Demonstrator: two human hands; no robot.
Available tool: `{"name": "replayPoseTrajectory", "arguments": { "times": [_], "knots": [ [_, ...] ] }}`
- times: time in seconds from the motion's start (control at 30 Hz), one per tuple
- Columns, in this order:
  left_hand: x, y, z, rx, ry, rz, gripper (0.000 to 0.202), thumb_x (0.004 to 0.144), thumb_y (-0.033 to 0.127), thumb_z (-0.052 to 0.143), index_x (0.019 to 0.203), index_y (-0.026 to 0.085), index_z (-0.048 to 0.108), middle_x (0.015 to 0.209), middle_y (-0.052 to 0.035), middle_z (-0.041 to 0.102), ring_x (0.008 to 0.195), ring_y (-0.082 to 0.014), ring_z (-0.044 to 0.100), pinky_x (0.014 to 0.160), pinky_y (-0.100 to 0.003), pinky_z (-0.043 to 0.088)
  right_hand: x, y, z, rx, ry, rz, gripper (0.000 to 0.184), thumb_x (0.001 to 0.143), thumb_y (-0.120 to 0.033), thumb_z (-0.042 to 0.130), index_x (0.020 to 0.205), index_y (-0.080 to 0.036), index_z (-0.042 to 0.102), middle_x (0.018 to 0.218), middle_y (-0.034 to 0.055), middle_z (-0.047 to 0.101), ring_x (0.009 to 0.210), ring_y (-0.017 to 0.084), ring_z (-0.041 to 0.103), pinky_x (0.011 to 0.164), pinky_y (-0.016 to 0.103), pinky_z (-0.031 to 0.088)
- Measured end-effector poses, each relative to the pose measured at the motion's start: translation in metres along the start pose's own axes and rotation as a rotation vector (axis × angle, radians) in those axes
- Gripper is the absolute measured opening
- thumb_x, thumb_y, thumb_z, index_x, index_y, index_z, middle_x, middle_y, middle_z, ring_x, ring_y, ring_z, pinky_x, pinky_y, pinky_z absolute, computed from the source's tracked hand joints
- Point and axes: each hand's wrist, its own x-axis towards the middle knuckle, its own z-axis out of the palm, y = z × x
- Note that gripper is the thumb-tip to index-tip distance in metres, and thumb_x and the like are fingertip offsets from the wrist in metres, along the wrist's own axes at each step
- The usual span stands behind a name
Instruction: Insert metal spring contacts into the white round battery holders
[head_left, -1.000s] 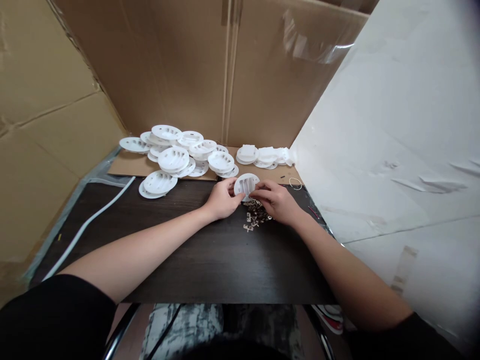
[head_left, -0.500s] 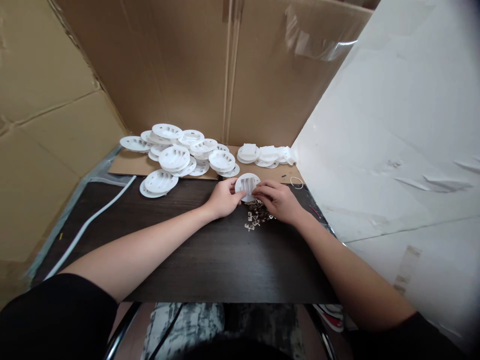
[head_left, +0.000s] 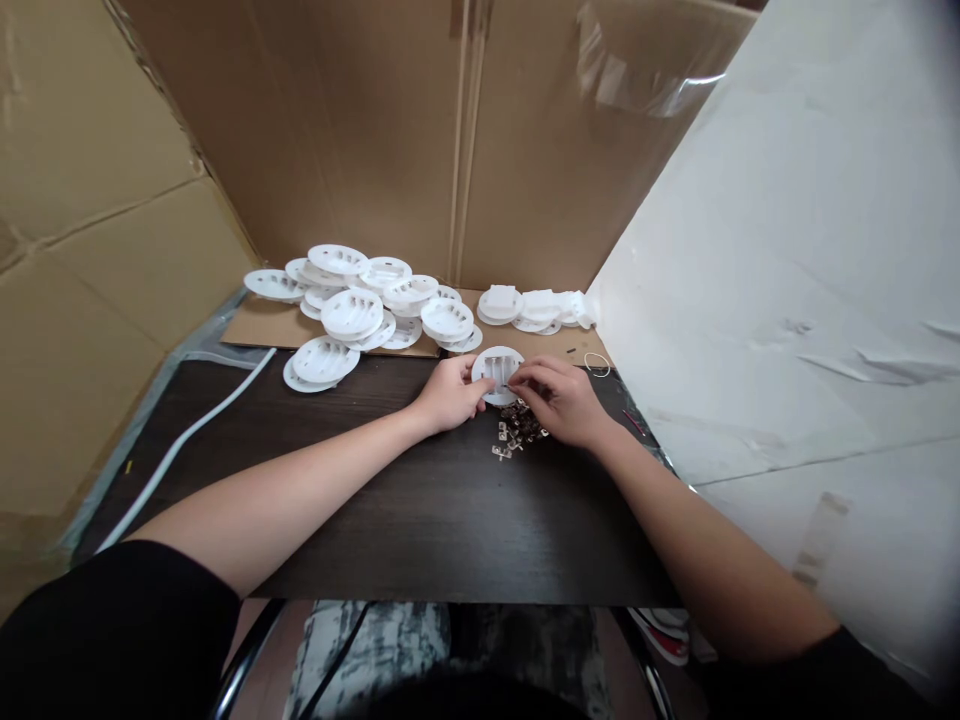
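Note:
My left hand (head_left: 450, 395) grips the left edge of a round white plastic disc (head_left: 495, 371) held tilted just above the dark table (head_left: 420, 500). My right hand (head_left: 559, 398) has its fingers pinched at the disc's right side; what is in the pinch is too small to make out. A small heap of metal clips (head_left: 517, 428) lies on the table directly under and in front of my right hand.
A pile of several similar white discs (head_left: 360, 310) lies on a cardboard sheet (head_left: 259, 328) at the back left, with a smaller group of white parts (head_left: 532, 308) at the back. Cardboard walls stand behind and left, a white panel (head_left: 787, 250) right. A white cable (head_left: 187, 440) runs along the left.
Both hands stay at the disc; my right fingers have shifted slightly along its right side. The view has drifted a little.

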Motion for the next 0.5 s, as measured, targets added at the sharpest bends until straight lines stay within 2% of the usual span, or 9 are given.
{"name": "replayPoseTrajectory", "arguments": {
  "times": [0.27,0.5],
  "knots": [
    [0.0025,-0.0037,-0.0001,0.009,0.000,0.012,0.007,0.092,0.008,0.069,0.097,0.012,0.070,0.056,0.0037,0.062,0.039,-0.0088,0.052,0.041,-0.021,0.039,-0.0025,0.0009,0.0000,0.014,-0.053,-0.006,0.012,0.107,-0.022,0.063,0.109,-0.024,0.075,0.107,0.0094,0.074,0.083,0.021,0.067,0.073,0.037,0.058],
    [0.0038,-0.0063,-0.0019,-0.012,-0.004,0.021,0.006,0.091,0.012,0.074,0.096,0.012,0.071,0.054,0.0037,0.061,0.039,-0.0085,0.051,0.041,-0.021,0.037,-0.0041,0.0042,0.0006,0.003,-0.072,-0.013,0.014,0.107,-0.020,0.063,0.110,-0.024,0.076,0.110,0.0095,0.074,0.088,0.022,0.069,0.075,0.038,0.059]
  ]
}}
